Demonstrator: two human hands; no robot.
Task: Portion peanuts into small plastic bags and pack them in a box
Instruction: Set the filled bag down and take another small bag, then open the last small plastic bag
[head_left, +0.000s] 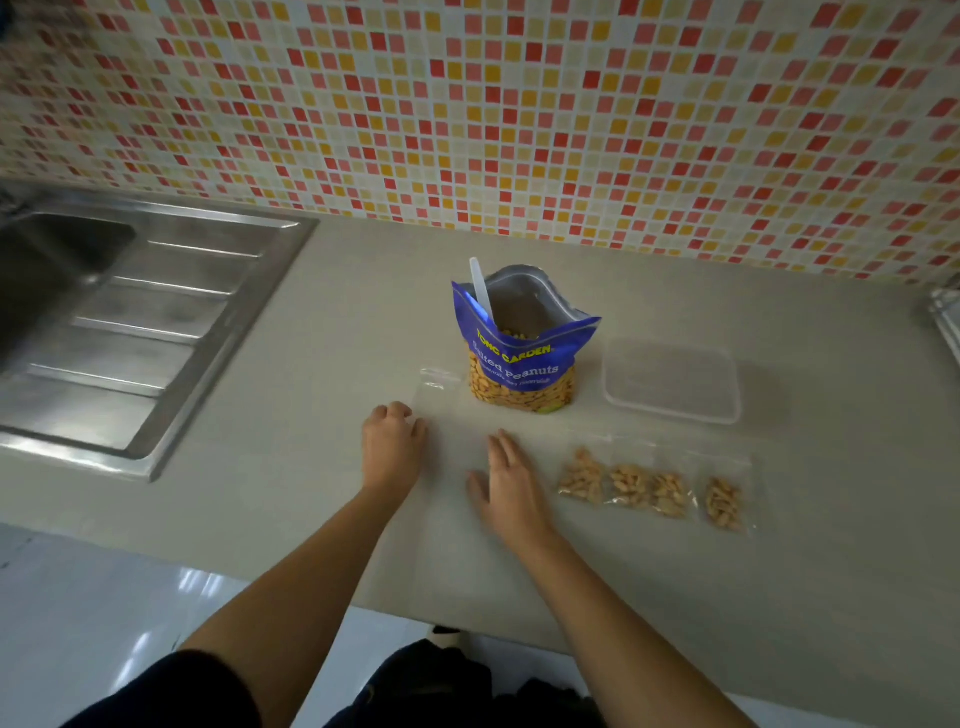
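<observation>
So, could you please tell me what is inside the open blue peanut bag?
Inside the peanut bag, a white spoon stands with its handle sticking out, and a few peanuts show at the opening. The spoon's bowl is covered by the bag's front.

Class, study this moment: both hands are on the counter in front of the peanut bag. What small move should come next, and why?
Probably lifting the empty clear bag with the left hand and opening its mouth. The filled bags already lie to the right, the right hand rests flat and holds nothing, and the peanut bag stands open with a white scoop in it, ready for another portion.
</observation>
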